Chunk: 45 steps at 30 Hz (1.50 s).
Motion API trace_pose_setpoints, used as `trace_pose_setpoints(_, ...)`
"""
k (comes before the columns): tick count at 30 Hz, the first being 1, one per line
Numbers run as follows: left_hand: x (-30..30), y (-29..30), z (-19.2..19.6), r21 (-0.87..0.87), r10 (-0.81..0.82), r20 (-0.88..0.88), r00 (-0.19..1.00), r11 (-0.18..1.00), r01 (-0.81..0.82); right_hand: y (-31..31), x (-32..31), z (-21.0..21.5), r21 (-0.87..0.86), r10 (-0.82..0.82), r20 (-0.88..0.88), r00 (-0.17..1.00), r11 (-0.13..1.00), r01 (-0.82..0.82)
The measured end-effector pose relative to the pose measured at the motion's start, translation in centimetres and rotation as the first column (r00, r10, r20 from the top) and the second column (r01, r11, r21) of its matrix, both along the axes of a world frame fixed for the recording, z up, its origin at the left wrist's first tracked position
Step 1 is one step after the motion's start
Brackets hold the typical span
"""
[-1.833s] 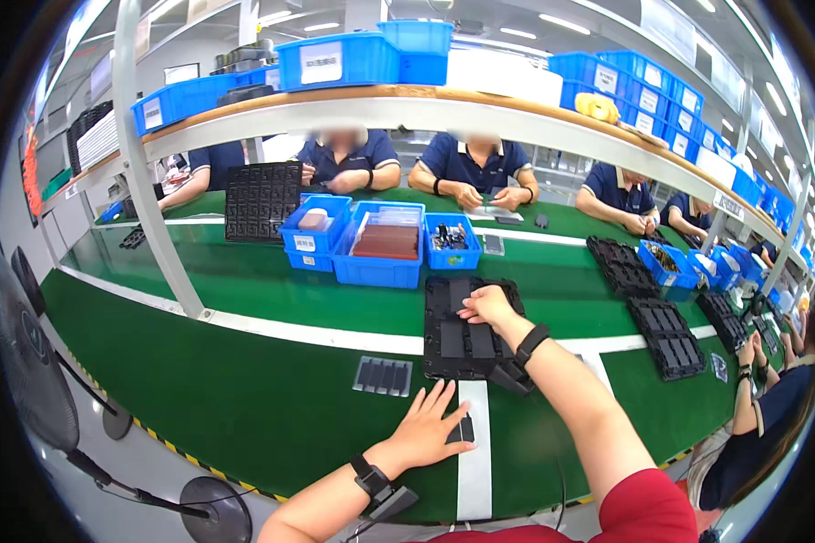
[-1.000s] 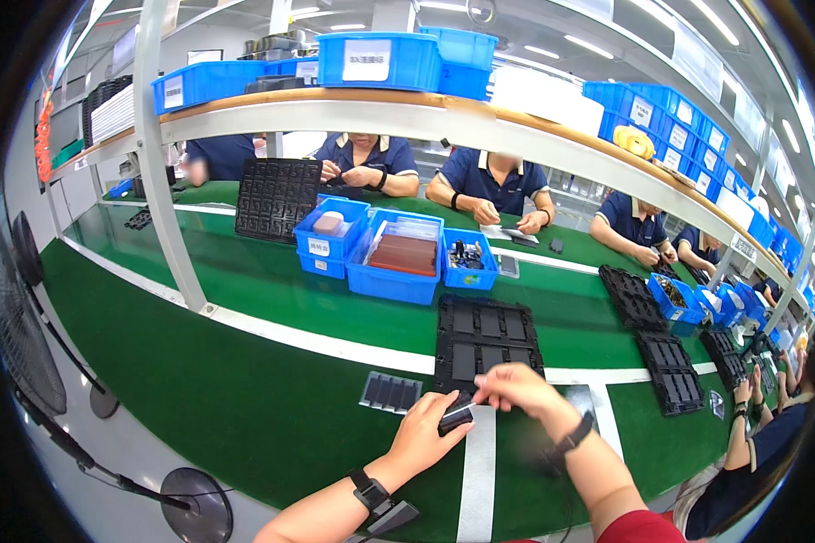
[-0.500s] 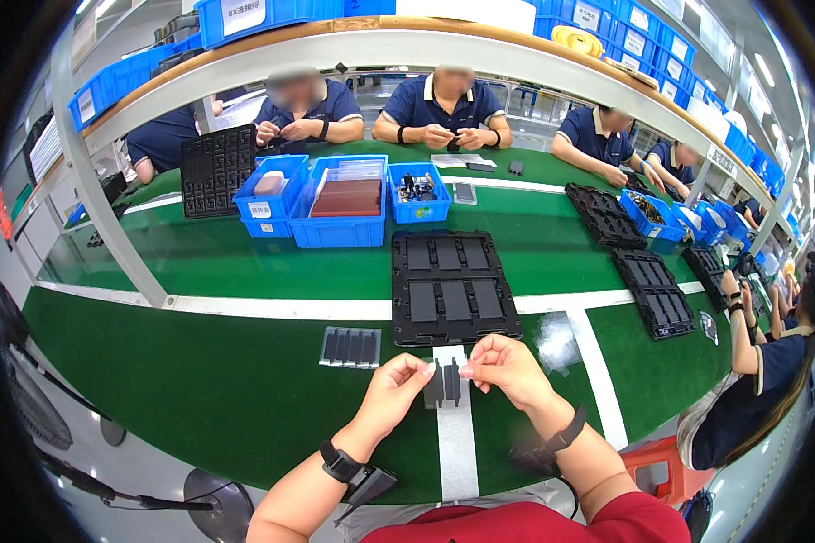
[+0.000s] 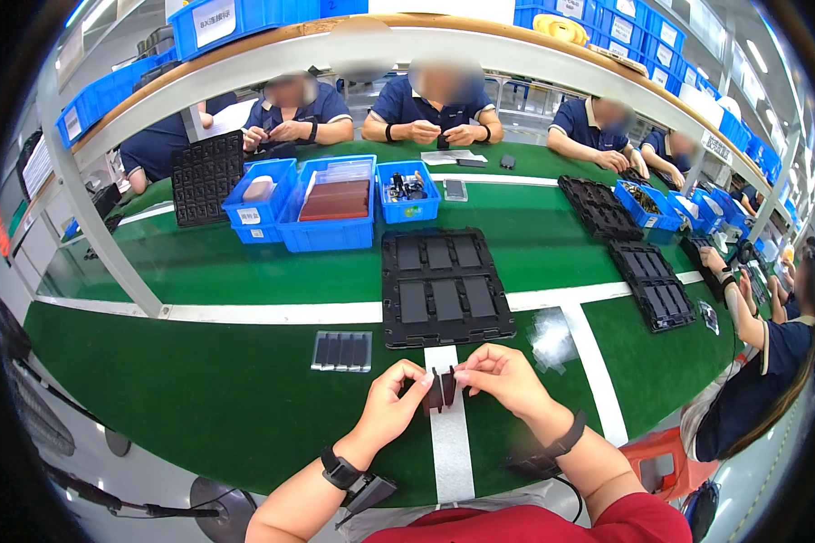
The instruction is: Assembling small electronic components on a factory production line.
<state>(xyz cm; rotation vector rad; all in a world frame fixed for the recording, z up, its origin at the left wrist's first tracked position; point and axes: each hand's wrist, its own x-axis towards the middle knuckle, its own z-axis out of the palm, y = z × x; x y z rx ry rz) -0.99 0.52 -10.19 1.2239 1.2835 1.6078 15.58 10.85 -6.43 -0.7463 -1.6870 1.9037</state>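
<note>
Between my hands, above the white strip on the green table, is a small dark flat part [image 4: 440, 391] with a narrow light gap down its middle. My left hand [image 4: 395, 398] pinches its left edge between thumb and fingers. At the upper right edge, my right hand [image 4: 505, 380] grips it with thumb and forefinger. Just beyond the hands lies a black tray [image 4: 389, 312], its pockets holding several dark rectangular pieces. To the left of it, a clear sheet with several dark strips [image 4: 342, 351] lies flat. Fine detail of the held part is too small to tell.
Blue bins [image 4: 330, 237] stand beyond the tray, and an upright black tray [image 4: 206, 176] is left of them. More trays [image 4: 652, 285] lie on the right. A shelf beam [image 4: 407, 45] crosses above. Co-workers sit opposite and at right; a clear glossy film [image 4: 552, 339] lies nearby.
The held part has tilted, showing less of its flat face and a darker, reddish-looking surface. Both hands keep their pinch. The whole view has shifted slightly.
</note>
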Motion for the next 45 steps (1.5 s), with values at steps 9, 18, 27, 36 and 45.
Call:
trace_pose_setpoints(9,0.5,0.1,-0.3,0.073,0.152,-0.284,0.947,0.988,-0.136,6.4,10.6,-0.7,0.273,-0.503,0.243,0.829,0.856,0.439)
trace_pose_setpoints(18,0.7,-0.5,-0.7,-0.066,0.130,-0.737,0.664,0.963,-0.261,7.2,12.5,-1.8,0.450,-0.589,0.337,0.734,0.786,0.424)
trace_pose_setpoints(27,1.2,-0.4,-0.5,-0.020,0.122,-0.903,0.413,0.946,-0.323,10.6,4.1,6.0,0.859,-0.506,0.377,0.776,0.504,-0.089)
trace_pose_setpoints(36,0.6,-1.0,-0.5,-0.052,0.095,-0.892,0.442,0.949,-0.310,15.5,-12.1,0.4,0.790,-0.578,0.418,0.701,-0.149,-0.594)
trace_pose_setpoints(45,0.4,-1.4,-0.9,-0.107,0.023,-0.892,0.452,0.960,-0.260,19.0,-12.5,1.5,0.536,-0.473,0.590,0.655,-0.377,-0.755)
